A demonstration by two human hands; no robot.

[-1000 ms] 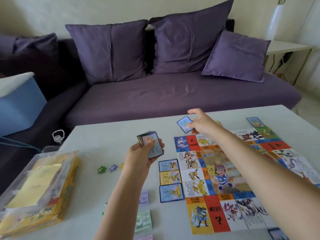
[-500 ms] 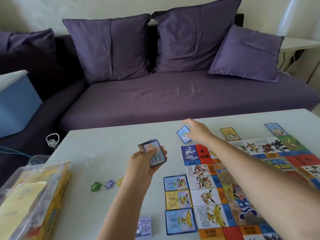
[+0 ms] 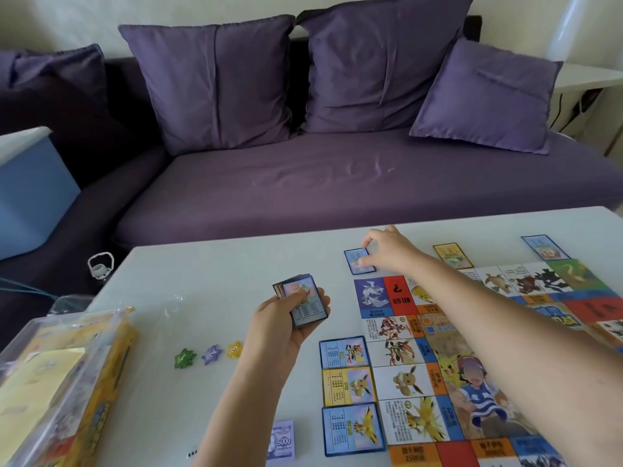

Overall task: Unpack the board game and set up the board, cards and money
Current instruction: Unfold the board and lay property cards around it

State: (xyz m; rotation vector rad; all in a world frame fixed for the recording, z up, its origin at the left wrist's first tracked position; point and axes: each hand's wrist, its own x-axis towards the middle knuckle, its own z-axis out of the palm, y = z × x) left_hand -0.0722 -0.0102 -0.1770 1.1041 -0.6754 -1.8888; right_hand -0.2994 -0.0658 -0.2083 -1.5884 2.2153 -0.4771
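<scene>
1. Head view shows me the card-laying step: the board [image 3: 472, 348] is already unfolded flat on the table [image 3: 219, 271], and cards are going down around its border.
2. The right hand [image 3: 387, 251] reaches past the board's far left corner and pinches a blue-bordered card [image 3: 357, 264] between thumb and fingertips. That card lies flat on the table just beyond the corner; I cannot tell whether it touches the board's edge.
3. The left hand [image 3: 286, 318] hovers just left of the board, fingers curled round the deck [image 3: 303, 299], a thick block of glossy cards held face up.
4. Three placed cards run in a column against the board's left edge: a blue one [image 3: 344, 352], a yellow one [image 3: 349, 385] and another blue [image 3: 352, 429]. Beyond the far edge lie a yellow-bordered card [image 3: 451, 254] and a far blue card [image 3: 544, 247].
5. My judgement of the next move: let go once the card sits square to the corner, then peel the top card off the deck. Slick, thin cards on a smooth tabletop will skate, so I would want a light touch.
6. The board looks like thin printed sheet, divided into rectangular spaces. A stack of paper money [image 3: 282, 439] lies left of the board's near end. Three small star-shaped tokens, green [image 3: 184, 358], purple [image 3: 211, 354] and yellow [image 3: 234, 349], sit in a row further left. The yellow game box [image 3: 84, 382], in clear wrap, is furthest left of the board.
</scene>
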